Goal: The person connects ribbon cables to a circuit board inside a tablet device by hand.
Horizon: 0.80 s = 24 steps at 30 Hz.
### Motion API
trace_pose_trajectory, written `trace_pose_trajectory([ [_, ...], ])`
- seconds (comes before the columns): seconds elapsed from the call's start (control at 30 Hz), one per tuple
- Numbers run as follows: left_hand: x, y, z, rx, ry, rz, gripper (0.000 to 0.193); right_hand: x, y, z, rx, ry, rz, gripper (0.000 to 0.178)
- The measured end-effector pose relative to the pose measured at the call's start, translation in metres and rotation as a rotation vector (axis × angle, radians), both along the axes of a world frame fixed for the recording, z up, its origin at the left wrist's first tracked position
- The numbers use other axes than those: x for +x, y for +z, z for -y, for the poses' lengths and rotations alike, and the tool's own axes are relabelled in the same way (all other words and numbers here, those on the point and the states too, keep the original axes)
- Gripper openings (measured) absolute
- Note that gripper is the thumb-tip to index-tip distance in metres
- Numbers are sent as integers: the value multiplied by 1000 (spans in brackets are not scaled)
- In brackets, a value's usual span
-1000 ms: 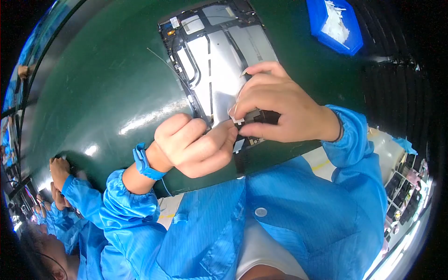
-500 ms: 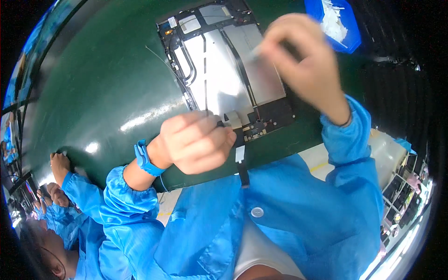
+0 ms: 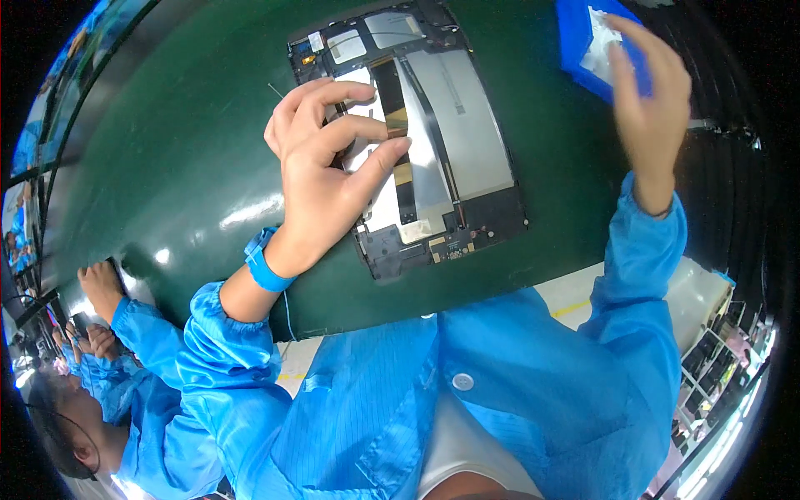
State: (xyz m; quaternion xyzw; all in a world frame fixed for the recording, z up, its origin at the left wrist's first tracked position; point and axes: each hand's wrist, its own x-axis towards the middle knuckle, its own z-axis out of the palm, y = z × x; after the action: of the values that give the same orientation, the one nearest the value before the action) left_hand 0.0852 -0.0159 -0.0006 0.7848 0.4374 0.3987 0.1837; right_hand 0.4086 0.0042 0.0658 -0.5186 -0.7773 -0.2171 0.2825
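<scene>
An opened flat electronic device (image 3: 479, 125), with silver panels in a black frame, lies on the green table. My left hand (image 3: 321, 158) is over its middle, thumb and forefinger pinched on a black and gold ribbon cable (image 3: 403, 187). That cable runs lengthwise along the silver panels, and my fingers hide part of it. My right hand (image 3: 652, 108) is off to the right, above a blue tray (image 3: 573, 42) of white pieces (image 3: 597, 54). Its thumb and forefinger are stretched apart, slightly blurred, with nothing visible between them.
The green tabletop (image 3: 192, 150) spreads left of the device. A thin wire (image 3: 273, 90) sticks out beside my left hand. On my left wrist is a blue strap (image 3: 265, 260) with a cord. A co-worker's hand (image 3: 102, 287) rests on the table at the far left.
My left hand has moved up over the device; the ribbon cable, which hung over the table's front edge, now lies up along the panels. My right hand has swung right to the tray.
</scene>
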Motion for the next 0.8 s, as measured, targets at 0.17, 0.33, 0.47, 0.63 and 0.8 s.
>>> trace_pose_trajectory([
  [0.17,1,-3,5,-22,42,-36,15,-62,-19,35,-483,660,188,27],
  [0.33,3,1,6,-36,40,-66,15,-87,-30,58,-594,913,95,34],
  [0.47,2,-2,8,-45,40,-106,23,-94,-29,58,-787,878,5,43],
  [0.63,9,-3,11,-60,86,-86,54,-94,-28,41,-701,647,43,46],
  [0.8,7,-12,8,1,102,-107,60,-92,-34,36,-561,510,43,49],
])
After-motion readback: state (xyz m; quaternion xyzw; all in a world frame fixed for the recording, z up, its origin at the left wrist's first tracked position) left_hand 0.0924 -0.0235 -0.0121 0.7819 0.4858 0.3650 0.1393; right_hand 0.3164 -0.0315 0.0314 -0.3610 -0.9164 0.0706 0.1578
